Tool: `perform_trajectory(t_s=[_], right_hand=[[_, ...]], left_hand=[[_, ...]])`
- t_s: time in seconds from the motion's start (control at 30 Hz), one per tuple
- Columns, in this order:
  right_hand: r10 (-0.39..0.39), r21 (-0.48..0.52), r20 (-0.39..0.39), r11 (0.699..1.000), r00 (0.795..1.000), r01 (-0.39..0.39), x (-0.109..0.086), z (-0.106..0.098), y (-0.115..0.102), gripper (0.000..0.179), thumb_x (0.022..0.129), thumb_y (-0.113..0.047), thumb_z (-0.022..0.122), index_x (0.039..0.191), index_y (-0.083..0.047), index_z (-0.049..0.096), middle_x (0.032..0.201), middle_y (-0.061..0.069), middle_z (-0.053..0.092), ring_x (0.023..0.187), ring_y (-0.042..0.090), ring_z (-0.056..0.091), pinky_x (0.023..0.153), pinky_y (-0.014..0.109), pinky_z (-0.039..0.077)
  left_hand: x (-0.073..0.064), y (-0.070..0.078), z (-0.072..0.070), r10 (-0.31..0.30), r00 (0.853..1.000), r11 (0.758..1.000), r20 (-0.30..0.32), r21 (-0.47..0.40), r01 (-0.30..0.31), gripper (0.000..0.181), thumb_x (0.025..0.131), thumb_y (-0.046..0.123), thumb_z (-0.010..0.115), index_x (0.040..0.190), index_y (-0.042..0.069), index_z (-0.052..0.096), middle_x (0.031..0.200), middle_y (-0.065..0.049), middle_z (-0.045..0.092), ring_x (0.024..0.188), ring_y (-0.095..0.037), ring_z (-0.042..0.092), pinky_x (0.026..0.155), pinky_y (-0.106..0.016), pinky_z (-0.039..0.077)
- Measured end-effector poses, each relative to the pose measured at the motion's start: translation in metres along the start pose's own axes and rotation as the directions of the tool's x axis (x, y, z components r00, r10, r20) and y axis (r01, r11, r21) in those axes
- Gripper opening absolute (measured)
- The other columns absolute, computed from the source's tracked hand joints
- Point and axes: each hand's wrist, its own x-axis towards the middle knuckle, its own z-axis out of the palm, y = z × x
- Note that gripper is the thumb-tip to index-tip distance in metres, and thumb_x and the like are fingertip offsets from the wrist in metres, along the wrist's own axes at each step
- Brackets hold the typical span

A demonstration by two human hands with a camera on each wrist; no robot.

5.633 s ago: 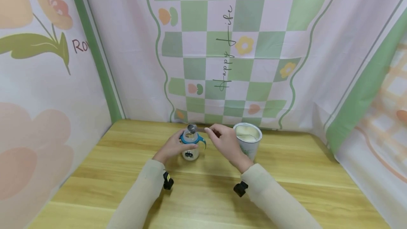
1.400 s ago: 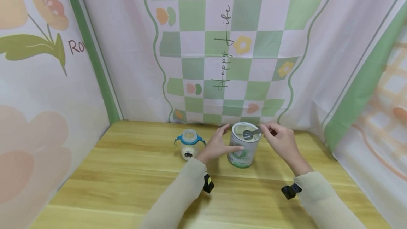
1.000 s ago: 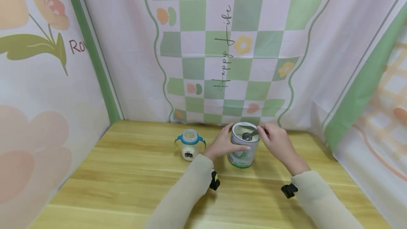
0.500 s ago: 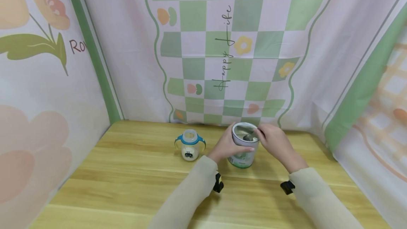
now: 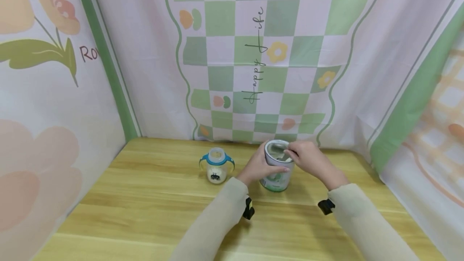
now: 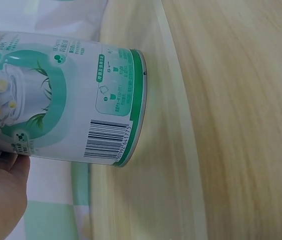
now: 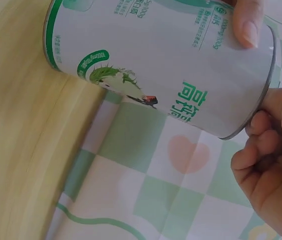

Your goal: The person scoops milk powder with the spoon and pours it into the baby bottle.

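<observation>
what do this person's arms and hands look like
The left sleeve and right sleeve are long, plain beige. Near their ends, the left device is black and blocky with a yellow patch; the right device is black too. The left hand and right hand are ungloved.

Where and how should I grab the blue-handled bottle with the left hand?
I'd wrap the body of the blue-handled bottle just below its blue ring, coming from the near left: it stands upright, its handles jut out to both sides, and the can stands to its right. The left hand would first have to leave the can.
</observation>
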Motion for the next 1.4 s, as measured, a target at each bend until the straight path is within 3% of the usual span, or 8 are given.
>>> perform_trajectory(t_s=[0.17,0.5,0.8,0.97,1.2,1.4], right_hand=[[0.011,0.046,0.075,0.999,0.997,-0.014,0.004,0.0,-0.001,0.036,0.096,-0.007,0.067,0.067,-0.016,0.049,0.059,-0.007,0.041,0.053,0.008,0.037,0.052,0.028,0.037],[0.066,0.134,0.171,0.987,0.983,-0.09,0.007,-0.003,-0.009,0.041,0.098,-0.009,0.064,0.063,-0.016,0.044,0.054,-0.007,0.033,0.047,0.007,0.031,0.048,0.026,0.032],[0.105,0.241,0.256,0.956,0.961,-0.168,0.008,-0.001,-0.006,0.044,0.1,-0.016,0.062,0.061,-0.017,0.042,0.054,-0.007,0.034,0.046,0.007,0.03,0.049,0.025,0.032],[0.104,0.283,0.251,0.943,0.962,-0.176,0.007,-0.002,-0.004,0.045,0.101,-0.016,0.062,0.061,-0.016,0.041,0.053,-0.008,0.032,0.045,0.005,0.028,0.048,0.025,0.03],[0.164,0.338,0.211,0.913,0.964,-0.229,0.006,-0.002,-0.004,0.043,0.102,-0.019,0.06,0.063,-0.014,0.043,0.053,-0.006,0.033,0.045,0.007,0.028,0.048,0.026,0.031],[0.243,0.385,0.197,0.872,0.95,-0.303,0.003,0.0,0.001,0.042,0.104,-0.026,0.058,0.066,-0.013,0.046,0.055,-0.004,0.034,0.047,0.008,0.028,0.049,0.027,0.031]], left_hand=[[-0.009,0.015,-0.003,0.003,1.0,1.0,0.0,-0.028,-0.003,0.084,0.081,0.013,0.086,0.15,0.01,0.037,0.138,-0.007,0.052,0.12,-0.03,0.057,0.095,-0.031,0.048],[-0.008,0.011,-0.003,-0.039,0.999,0.999,-0.01,0.005,0.039,0.087,0.08,0.019,0.087,0.151,0.015,0.036,0.136,0.001,0.053,0.115,-0.013,0.057,0.095,-0.031,0.048],[-0.011,0.017,-0.005,-0.035,0.999,0.999,0.024,-0.02,0.035,0.083,0.083,0.014,0.085,0.15,0.01,0.036,0.137,-0.01,0.053,0.113,-0.014,0.058,0.091,-0.029,0.05],[-0.007,0.01,-0.003,-0.027,0.999,0.999,0.022,-0.029,0.027,0.082,0.083,0.014,0.085,0.149,0.01,0.037,0.136,-0.01,0.053,0.112,-0.016,0.059,0.091,-0.029,0.05],[0.002,-0.012,0.002,-0.056,0.998,0.998,0.011,-0.021,0.056,0.083,0.082,0.022,0.087,0.148,0.023,0.037,0.132,0.006,0.053,0.11,-0.007,0.057,0.092,-0.028,0.049],[0.001,-0.007,0.001,-0.014,1.0,0.999,0.025,-0.032,0.015,0.081,0.082,0.018,0.086,0.147,0.017,0.038,0.131,0.004,0.054,0.11,-0.009,0.058,0.092,-0.03,0.05]])
